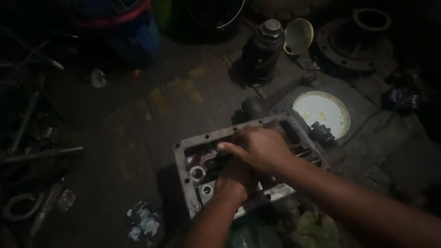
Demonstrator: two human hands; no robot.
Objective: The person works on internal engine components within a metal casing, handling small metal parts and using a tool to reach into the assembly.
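I am looking down on a dark, oil-stained workshop floor [138, 138]; the light is poor and the edges of the view fall into black. Along the floor's left edge I see metal rods and pipes [43, 154] lying loose, with a metal ring [20, 206] toward the near left corner; a crumpled pale rag [142, 221] lies just beside the housing on its near left. Toward the far edge stands a dark bottle jack [264, 48], with a cream plastic cup [298, 34] tilted just beside it, and a heavy round flange [356, 41] in the far right corner; a white round lid [324, 112] lies flat, just beyond the housing's right corner. The grey metal housing [183, 158], an open rectangular casting with bolt holes along its rim, sits on the floor right of the middle; gears and shafts show dimly inside it. My left hand [232, 179] reaches down into the open housing, fingers curled around something dark in there; I cannot tell what it grips. My right hand [259, 147] lies across and above the left, fingers bent and pressing on the same parts, thumb stretched out to the left; whether it clasps anything I cannot tell.
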